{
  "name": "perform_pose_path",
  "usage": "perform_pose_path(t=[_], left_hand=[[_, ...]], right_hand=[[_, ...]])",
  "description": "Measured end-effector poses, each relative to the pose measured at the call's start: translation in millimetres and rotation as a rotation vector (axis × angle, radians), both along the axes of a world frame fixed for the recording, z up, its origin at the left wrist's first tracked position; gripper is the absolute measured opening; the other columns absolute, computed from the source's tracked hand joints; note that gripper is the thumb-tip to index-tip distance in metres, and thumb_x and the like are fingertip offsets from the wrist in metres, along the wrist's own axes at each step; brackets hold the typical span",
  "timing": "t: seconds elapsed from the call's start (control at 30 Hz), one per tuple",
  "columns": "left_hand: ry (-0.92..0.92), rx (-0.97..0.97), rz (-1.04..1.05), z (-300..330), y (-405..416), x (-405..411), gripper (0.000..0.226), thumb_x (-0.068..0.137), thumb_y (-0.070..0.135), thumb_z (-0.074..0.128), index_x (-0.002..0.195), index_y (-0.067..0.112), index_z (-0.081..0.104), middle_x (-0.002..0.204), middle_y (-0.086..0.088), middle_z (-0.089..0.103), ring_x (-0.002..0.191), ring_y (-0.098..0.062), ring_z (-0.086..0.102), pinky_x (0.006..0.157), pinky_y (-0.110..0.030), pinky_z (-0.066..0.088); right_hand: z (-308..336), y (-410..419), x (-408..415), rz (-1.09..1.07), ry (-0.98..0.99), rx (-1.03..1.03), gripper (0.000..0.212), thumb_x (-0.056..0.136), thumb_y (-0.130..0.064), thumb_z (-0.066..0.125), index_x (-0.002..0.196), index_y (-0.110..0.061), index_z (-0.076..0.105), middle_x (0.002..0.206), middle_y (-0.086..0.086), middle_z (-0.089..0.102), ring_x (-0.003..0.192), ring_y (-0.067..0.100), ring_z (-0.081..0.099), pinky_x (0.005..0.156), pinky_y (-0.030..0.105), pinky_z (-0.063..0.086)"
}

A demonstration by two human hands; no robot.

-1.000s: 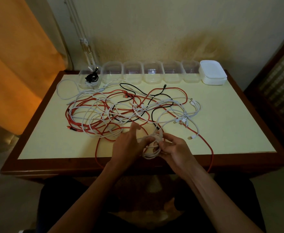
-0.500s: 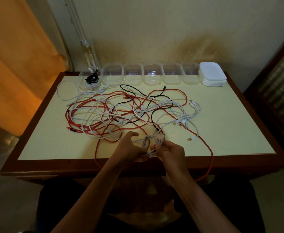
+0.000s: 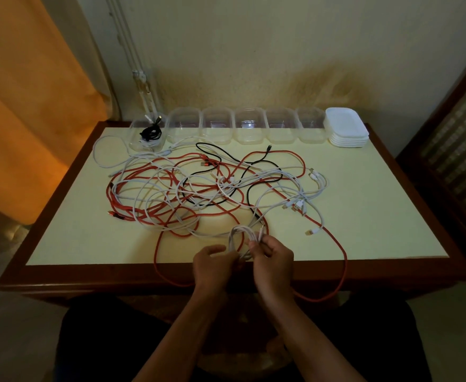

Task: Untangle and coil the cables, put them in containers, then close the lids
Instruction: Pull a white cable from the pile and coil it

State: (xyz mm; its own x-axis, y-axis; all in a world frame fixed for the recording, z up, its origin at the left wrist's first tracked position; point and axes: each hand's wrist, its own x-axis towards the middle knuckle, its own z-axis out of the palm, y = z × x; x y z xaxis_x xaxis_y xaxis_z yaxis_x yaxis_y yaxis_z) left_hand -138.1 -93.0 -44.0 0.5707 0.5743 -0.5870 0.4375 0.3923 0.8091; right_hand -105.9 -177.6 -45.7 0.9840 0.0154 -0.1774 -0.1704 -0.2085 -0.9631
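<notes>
Holding a small white cable coil point(image 3: 240, 241) at the near edge of the surface point(image 3: 364, 216), the right hand point(image 3: 273, 260) pinches it with curled fingers; the left hand point(image 3: 215, 264) grips its lower side. Tangled cables point(image 3: 198, 188) lie behind, clear containers point(image 3: 248, 125) along the far edge.

Cables point(image 3: 215, 188) before containers point(image 3: 247, 128)

Table point(image 3: 364, 216): cream top, dark wood rim. Orange curtain point(image 3: 33, 92) hangs at left. Stained wall point(image 3: 281, 51) behind, white pipes point(image 3: 143, 86) running down it.
</notes>
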Motion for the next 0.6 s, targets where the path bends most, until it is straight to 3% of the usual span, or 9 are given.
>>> perform_pose_path(t=[0.07,0.13,0.23,0.3,0.4,0.5,0.53,0.6], left_hand=[[0.028,-0.018,-0.062,-2,5,-3,0.006,0.083,0.004,0.070,0.087,0.007,0.071,0.085,-0.015,0.073,0.082,-0.028,0.071,0.077,-0.043,0.060],[0.033,0.007,-0.118,-3,10,-7,0.005,0.084,0.006,0.070,0.085,0.008,0.074,0.083,-0.013,0.074,0.083,-0.029,0.071,0.079,-0.044,0.060],[0.011,0.029,-0.152,-3,17,-10,0.008,0.085,0.005,0.068,0.088,0.009,0.075,0.083,-0.012,0.074,0.078,-0.025,0.070,0.071,-0.036,0.058],[-0.029,0.084,-0.183,-3,17,-11,0.014,0.086,0.005,0.067,0.096,0.011,0.075,0.084,-0.009,0.074,0.074,-0.020,0.071,0.066,-0.032,0.058],[-0.121,0.400,-0.196,-5,9,-12,0.030,0.087,0.006,0.067,0.114,0.019,0.070,0.092,0.005,0.074,0.076,-0.008,0.071,0.069,-0.027,0.060],[-0.185,0.653,-0.058,2,0,-13,0.037,0.087,0.005,0.068,0.121,0.017,0.066,0.091,0.008,0.070,0.078,0.000,0.066,0.067,-0.010,0.053],[-0.180,0.623,0.005,4,-2,-14,0.037,0.086,0.004,0.068,0.122,0.016,0.066,0.088,0.009,0.069,0.076,0.000,0.065,0.064,-0.008,0.051],[-0.174,0.310,0.160,3,-4,-12,0.038,0.086,0.004,0.067,0.123,0.013,0.063,0.087,0.003,0.070,0.077,-0.009,0.070,0.066,-0.015,0.055]], right_hand=[[-3,-4,-1,0.086,-0.015,-0.028,0.018,0.094,-0.011,0.065,0.109,-0.015,0.073,0.083,-0.015,0.071,0.081,0.002,0.069,0.063,0.010,0.051],[-4,-8,2,0.174,-0.016,-0.050,0.017,0.092,-0.012,0.067,0.107,-0.017,0.074,0.081,-0.014,0.073,0.080,-0.001,0.069,0.071,0.018,0.057],[-4,-11,5,0.229,0.005,-0.080,0.013,0.090,-0.016,0.070,0.101,-0.021,0.076,0.081,-0.010,0.075,0.081,0.004,0.071,0.081,0.037,0.059],[-5,-9,2,0.178,-0.010,-0.054,0.010,0.091,-0.015,0.069,0.096,-0.020,0.076,0.079,-0.007,0.075,0.078,0.006,0.071,0.080,0.041,0.060],[-5,-3,-10,0.035,-0.068,0.009,0.017,0.091,-0.014,0.069,0.084,-0.029,0.072,0.073,-0.012,0.074,0.074,0.005,0.071,0.073,0.037,0.060],[-7,5,-18,-0.123,-0.001,0.143,0.022,0.090,-0.009,0.069,0.087,-0.031,0.072,0.077,-0.010,0.075,0.079,0.006,0.072,0.078,0.037,0.060],[-6,8,-19,-0.179,0.035,0.207,0.018,0.090,-0.008,0.069,0.093,-0.024,0.074,0.081,-0.007,0.076,0.082,0.008,0.073,0.081,0.039,0.060],[-4,13,-19,-0.269,0.113,0.366,0.015,0.090,-0.006,0.068,0.101,-0.013,0.076,0.086,-0.001,0.077,0.087,0.013,0.074,0.085,0.041,0.060]])
